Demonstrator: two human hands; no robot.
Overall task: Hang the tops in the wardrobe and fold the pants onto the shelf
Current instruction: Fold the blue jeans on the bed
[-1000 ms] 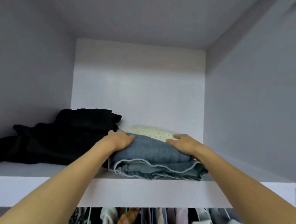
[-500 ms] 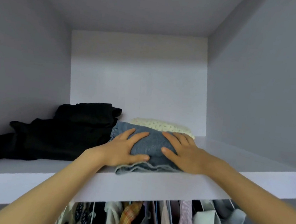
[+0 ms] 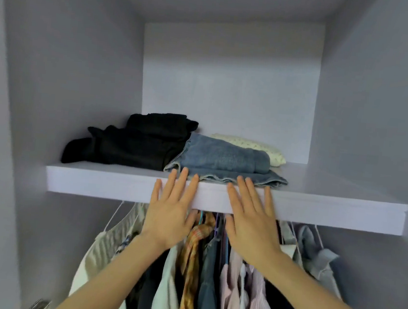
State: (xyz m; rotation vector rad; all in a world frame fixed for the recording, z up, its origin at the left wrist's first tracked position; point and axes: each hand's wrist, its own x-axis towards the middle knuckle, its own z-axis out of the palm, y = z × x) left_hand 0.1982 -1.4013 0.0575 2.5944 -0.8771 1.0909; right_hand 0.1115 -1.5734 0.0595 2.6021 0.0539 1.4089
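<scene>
Folded blue denim pants [image 3: 225, 160] lie on the white wardrobe shelf [image 3: 94, 180], their hem at the front edge. Left of them sits a pile of black clothing [image 3: 133, 144]; behind them lies a folded cream dotted garment [image 3: 261, 146]. My left hand [image 3: 170, 208] and my right hand [image 3: 251, 219] are both flat with straight, spread fingers in front of the shelf's front edge, fingertips reaching just up to the denim hem. Neither hand holds anything. Below the shelf hang several tops [image 3: 198, 267] on hangers.
The wardrobe's side walls [image 3: 67, 77] close in left and right. The right part of the shelf [image 3: 333, 185] is bare. The hanging rail is hidden behind the shelf front and my hands.
Both hands have come off the top of the denim pants and drawn back toward me, below the shelf edge. The pants stay on the shelf. The camera has pulled back and tilted down.
</scene>
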